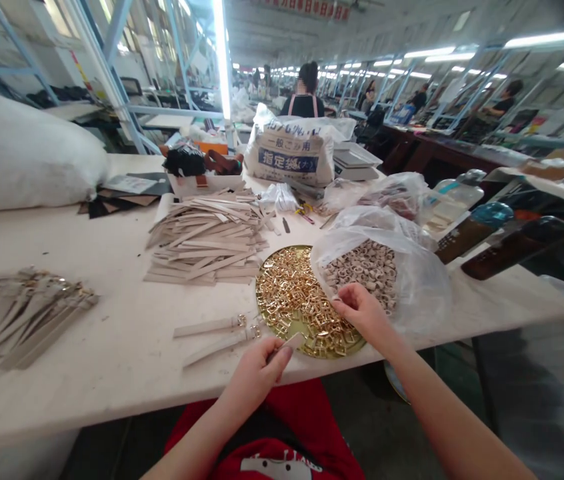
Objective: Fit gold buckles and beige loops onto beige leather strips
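Note:
My left hand (262, 367) is closed around a beige strap (295, 341), whose pale tip sticks out past the thumb at the tray's front edge. Above the round tray's right side, my right hand (362, 313) is pinched at the lip of a clear plastic bag (422, 287); what sits between its fingertips is too small to make out. Small beige loops (367, 267) fill the bag. Gold-coloured buckles (297, 287) cover much of the round tray (289, 327). Left of it lie two straps (212, 327) with gold buckles at their ends.
A pile of loose beige straps (207, 240) lies behind, and a bundle of buckled straps (37, 313) at the left. Bottles (477, 230) stand at the right. A printed white sack (289, 153) and a large white bag (27, 147) sit farther back. People work beyond.

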`<state>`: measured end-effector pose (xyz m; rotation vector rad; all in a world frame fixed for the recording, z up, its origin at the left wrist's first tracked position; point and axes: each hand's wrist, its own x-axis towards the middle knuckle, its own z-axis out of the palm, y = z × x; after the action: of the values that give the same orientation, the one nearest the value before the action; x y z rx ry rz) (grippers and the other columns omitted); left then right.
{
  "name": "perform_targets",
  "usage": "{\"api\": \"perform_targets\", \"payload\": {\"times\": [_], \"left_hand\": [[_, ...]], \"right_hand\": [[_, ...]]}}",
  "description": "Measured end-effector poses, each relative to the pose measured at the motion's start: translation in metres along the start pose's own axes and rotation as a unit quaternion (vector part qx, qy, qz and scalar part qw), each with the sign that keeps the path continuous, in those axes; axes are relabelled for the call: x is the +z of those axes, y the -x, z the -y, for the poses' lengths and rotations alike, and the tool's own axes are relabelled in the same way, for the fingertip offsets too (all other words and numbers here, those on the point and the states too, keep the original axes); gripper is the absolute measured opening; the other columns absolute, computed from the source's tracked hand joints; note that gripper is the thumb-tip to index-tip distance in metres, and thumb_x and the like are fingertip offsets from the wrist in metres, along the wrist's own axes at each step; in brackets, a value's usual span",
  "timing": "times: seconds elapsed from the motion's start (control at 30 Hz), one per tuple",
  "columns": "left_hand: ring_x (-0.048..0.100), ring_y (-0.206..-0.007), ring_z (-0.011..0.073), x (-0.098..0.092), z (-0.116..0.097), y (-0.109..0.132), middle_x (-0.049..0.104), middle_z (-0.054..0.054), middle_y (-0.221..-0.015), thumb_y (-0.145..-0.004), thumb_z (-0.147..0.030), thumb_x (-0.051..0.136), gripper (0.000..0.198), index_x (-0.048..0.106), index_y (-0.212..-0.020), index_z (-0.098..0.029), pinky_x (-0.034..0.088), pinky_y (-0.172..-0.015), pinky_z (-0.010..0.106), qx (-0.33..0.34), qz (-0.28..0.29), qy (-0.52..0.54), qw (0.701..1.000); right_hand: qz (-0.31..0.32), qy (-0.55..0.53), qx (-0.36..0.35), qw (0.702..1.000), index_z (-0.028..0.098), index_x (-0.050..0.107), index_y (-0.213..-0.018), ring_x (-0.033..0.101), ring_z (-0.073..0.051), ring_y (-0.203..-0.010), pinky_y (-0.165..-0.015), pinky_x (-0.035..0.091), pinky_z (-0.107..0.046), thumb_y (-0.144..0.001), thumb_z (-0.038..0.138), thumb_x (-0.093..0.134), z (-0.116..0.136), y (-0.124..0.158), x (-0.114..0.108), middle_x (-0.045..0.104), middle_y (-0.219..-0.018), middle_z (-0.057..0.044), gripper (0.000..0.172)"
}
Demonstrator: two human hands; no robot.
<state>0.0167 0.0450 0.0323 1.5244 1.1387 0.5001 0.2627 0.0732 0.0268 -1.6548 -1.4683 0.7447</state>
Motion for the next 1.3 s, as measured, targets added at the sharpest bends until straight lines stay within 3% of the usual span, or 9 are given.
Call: {"api": "perform_targets", "payload": {"times": [0.07, 0.17, 0.33, 0.53, 0.7, 0.8, 1.0, 1.17, 1.3], "left_hand": [[0.040, -0.050, 0.0092, 0.003, -0.007, -0.004, 0.043, -0.005, -0.051, -0.082, -0.040, 0.040, 0.029, 0.049, -0.066, -0.017, 0.030, -0.050, 0.020, 0.017, -0.024, -0.002, 1.000], [0.042, -0.053, 0.0096, 0.002, -0.010, -0.008, 0.047, -0.004, -0.055, -0.082, -0.038, 0.039, 0.028, 0.054, -0.073, -0.017, 0.031, -0.052, 0.020, 0.037, -0.078, -0.024, 0.996], [0.047, -0.062, 0.0112, -0.003, 0.001, -0.003, 0.056, -0.001, -0.067, -0.083, -0.036, 0.039, 0.026, 0.058, -0.078, -0.018, 0.033, -0.058, 0.021, 0.044, -0.146, -0.087, 0.984], [0.043, -0.056, 0.0102, -0.006, 0.004, 0.002, 0.048, -0.003, -0.057, -0.082, -0.035, 0.039, 0.027, 0.054, -0.069, -0.017, 0.030, -0.053, 0.021, 0.025, -0.088, -0.086, 0.992], [0.039, -0.054, 0.0097, -0.014, 0.004, 0.006, 0.042, -0.004, -0.054, -0.080, -0.034, 0.041, 0.026, 0.049, -0.061, -0.017, 0.025, -0.050, 0.021, 0.038, -0.021, -0.109, 0.993], [0.040, -0.055, 0.0098, -0.013, 0.006, 0.008, 0.043, -0.004, -0.056, -0.081, -0.035, 0.040, 0.028, 0.049, -0.062, -0.017, 0.026, -0.051, 0.021, 0.047, -0.027, -0.100, 0.994], [0.042, -0.057, 0.0103, -0.002, 0.015, 0.010, 0.047, -0.003, -0.058, -0.083, -0.036, 0.038, 0.031, 0.052, -0.064, -0.016, 0.028, -0.053, 0.021, 0.037, -0.047, -0.092, 0.994], [0.050, -0.067, 0.0119, 0.005, 0.023, 0.011, 0.057, -0.001, -0.070, -0.085, -0.034, 0.036, 0.030, 0.056, -0.071, -0.017, 0.035, -0.063, 0.023, 0.054, -0.053, -0.062, 0.995], [0.049, -0.064, 0.0107, 0.005, 0.025, 0.014, 0.058, -0.001, -0.074, -0.083, -0.026, 0.040, 0.017, 0.050, -0.093, -0.018, 0.036, -0.061, 0.022, 0.037, -0.054, -0.009, 0.998]], "right_hand": [[0.026, -0.119, 0.019, 0.992, 0.022, 0.055, -0.089, 0.052, -0.014, -0.061, -0.057, 0.041, -0.026, -0.069, 0.033, 0.063, 0.018, 0.015, 0.021, 0.057, -0.069, 0.002, 0.024], [0.074, -0.201, 0.065, 0.975, 0.021, 0.057, -0.081, 0.053, -0.013, -0.061, -0.057, 0.042, -0.026, -0.066, 0.034, 0.067, 0.041, 0.032, 0.048, 0.058, -0.067, 0.002, 0.023], [0.123, -0.309, 0.143, 0.932, 0.019, 0.059, -0.078, 0.057, -0.015, -0.069, -0.066, 0.044, -0.028, -0.063, 0.039, 0.070, 0.055, 0.046, 0.069, 0.064, -0.075, -0.001, 0.027], [0.073, -0.256, 0.102, 0.959, 0.021, 0.060, -0.083, 0.057, -0.015, -0.070, -0.067, 0.045, -0.028, -0.066, 0.039, 0.068, 0.042, 0.053, 0.073, 0.064, -0.075, -0.001, 0.025], [0.179, -0.209, 0.086, 0.958, 0.023, 0.064, -0.092, 0.058, -0.018, -0.079, -0.075, 0.044, -0.031, -0.070, 0.035, 0.065, 0.038, 0.057, 0.068, 0.066, -0.085, -0.002, 0.025], [0.194, -0.235, 0.113, 0.946, 0.022, 0.065, -0.090, 0.057, -0.016, -0.075, -0.073, 0.044, -0.030, -0.069, 0.034, 0.066, 0.037, 0.058, 0.069, 0.066, -0.080, 0.000, 0.024], [0.143, -0.280, 0.153, 0.937, 0.021, 0.065, -0.090, 0.052, -0.013, -0.070, -0.069, 0.041, -0.027, -0.068, 0.036, 0.067, 0.029, 0.068, 0.082, 0.062, -0.078, 0.000, 0.026], [0.160, -0.370, 0.177, 0.898, 0.020, 0.065, -0.083, 0.049, -0.011, -0.066, -0.067, 0.040, -0.025, -0.069, 0.033, 0.067, 0.025, 0.077, 0.096, 0.060, -0.078, 0.001, 0.019], [0.121, -0.372, 0.183, 0.902, 0.021, 0.064, -0.087, 0.050, -0.012, -0.069, -0.069, 0.040, -0.026, -0.070, 0.032, 0.067, 0.025, 0.078, 0.100, 0.061, -0.080, 0.000, 0.020]]}}
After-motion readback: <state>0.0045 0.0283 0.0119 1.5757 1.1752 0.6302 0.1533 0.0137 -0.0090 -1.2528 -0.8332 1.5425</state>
